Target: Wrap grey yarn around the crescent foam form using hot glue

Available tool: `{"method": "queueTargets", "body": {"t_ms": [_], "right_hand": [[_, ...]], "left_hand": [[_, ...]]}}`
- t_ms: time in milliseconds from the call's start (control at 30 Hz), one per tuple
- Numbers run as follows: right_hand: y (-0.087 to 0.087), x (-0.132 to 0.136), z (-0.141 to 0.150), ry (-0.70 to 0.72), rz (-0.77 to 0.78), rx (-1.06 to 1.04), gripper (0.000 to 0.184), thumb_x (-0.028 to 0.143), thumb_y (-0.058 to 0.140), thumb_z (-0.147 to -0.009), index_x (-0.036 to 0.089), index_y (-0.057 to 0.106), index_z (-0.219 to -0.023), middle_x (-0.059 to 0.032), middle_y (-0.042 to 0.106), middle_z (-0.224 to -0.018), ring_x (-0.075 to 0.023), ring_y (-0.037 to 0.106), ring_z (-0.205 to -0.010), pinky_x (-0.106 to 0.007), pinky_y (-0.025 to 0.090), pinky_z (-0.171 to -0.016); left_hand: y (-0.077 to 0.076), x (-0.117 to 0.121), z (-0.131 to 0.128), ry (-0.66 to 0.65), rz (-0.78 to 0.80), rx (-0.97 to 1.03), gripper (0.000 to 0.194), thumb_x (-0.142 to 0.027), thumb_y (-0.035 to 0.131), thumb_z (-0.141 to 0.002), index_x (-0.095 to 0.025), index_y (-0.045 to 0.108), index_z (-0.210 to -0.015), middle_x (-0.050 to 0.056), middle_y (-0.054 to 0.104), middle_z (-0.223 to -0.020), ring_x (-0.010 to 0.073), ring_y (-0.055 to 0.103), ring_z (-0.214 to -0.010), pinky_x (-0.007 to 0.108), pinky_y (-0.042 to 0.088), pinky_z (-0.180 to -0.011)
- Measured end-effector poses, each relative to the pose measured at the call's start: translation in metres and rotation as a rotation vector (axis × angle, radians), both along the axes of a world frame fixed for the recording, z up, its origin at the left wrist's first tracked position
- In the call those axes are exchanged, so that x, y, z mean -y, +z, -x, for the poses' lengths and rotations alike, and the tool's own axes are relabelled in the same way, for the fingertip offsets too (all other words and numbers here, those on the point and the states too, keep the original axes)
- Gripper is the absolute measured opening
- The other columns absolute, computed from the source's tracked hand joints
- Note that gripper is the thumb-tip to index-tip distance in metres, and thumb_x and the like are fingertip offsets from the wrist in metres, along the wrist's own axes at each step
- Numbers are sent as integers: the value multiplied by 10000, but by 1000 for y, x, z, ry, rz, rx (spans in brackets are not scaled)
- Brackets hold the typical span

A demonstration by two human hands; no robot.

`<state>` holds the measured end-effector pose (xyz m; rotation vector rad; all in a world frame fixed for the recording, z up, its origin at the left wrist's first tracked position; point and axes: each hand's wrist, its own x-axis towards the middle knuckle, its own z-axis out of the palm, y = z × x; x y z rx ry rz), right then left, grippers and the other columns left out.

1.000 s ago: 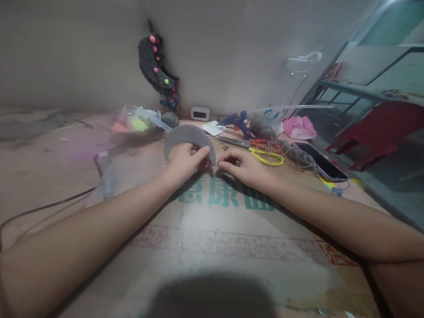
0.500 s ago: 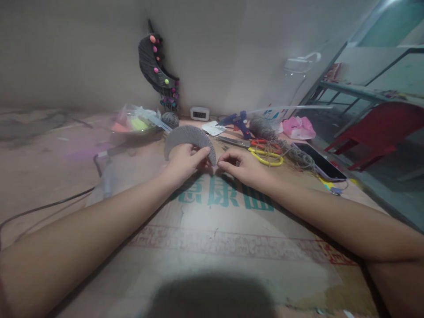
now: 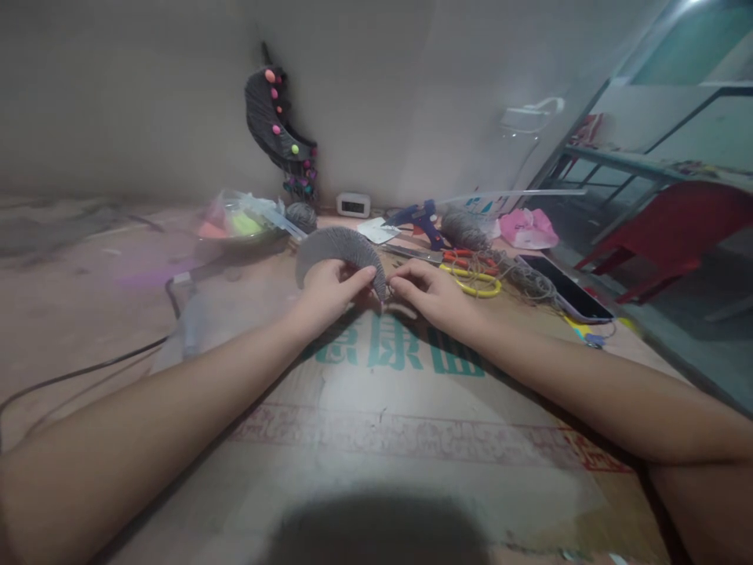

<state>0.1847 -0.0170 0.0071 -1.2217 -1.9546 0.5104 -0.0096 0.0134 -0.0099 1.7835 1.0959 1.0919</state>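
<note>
A crescent wrapped in grey yarn stands tilted over the cardboard, its horns pointing down. My left hand is closed around its inner curve, the thumb lying along the right horn. Beside that horn's tip, my right hand is closed in a pinch. A thin strand that looks like grey yarn shows faintly at its fingertips. Just past my right hand lie scissors with yellow handles and a pair with orange handles, with loose grey yarn tangled over them.
A blue glue gun, a small clock and a yarn ball sit along the wall. A phone and a pink bag lie right. A bowl and black cable are left. A decorated crescent hangs behind.
The crescent's right horn has come slightly lower and tilted a little, with my left hand shifting along. My right fingertips stay pinched close to its tip.
</note>
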Motion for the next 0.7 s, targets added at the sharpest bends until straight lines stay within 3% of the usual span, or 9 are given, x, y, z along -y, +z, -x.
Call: {"method": "queueTargets", "body": {"t_ms": [267, 367, 500, 700], "right_hand": [[-3, -4, 2, 54, 91, -18, 209, 362, 606, -839, 173, 657, -763, -9, 634, -736, -133, 558, -676, -261, 416, -639], [-1, -5, 3, 62, 175, -73, 235, 380, 597, -834, 167, 632, -740, 3, 612, -674, -120, 532, -603, -251, 400, -583], [2, -4, 4, 57, 250, -154, 243, 394, 607, -813, 166, 613, -731, 2, 620, -669, -117, 541, -589, -247, 410, -577], [3, -2, 4, 59, 265, -121, 261, 403, 602, -819, 161, 624, -724, -16, 626, -699, -119, 529, -601, -250, 406, -577]], "left_hand": [[5, 4, 1, -67, -16, -132, 415, -555, 586, -813, -166, 655, -687, 62, 706, -667, 194, 652, -633, 272, 474, -577], [5, 6, -1, -61, 15, -39, 389, -549, 612, -804, -170, 636, -719, 49, 704, -686, 181, 654, -645, 262, 486, -586], [4, 7, -3, -122, 141, 155, 442, -548, 499, -877, -161, 623, -702, 52, 688, -669, 160, 647, -617, 274, 521, -624], [5, 5, -1, -47, 3, -41, 399, -526, 571, -844, -168, 637, -679, 48, 698, -671, 170, 641, -642, 264, 485, -607]]}}
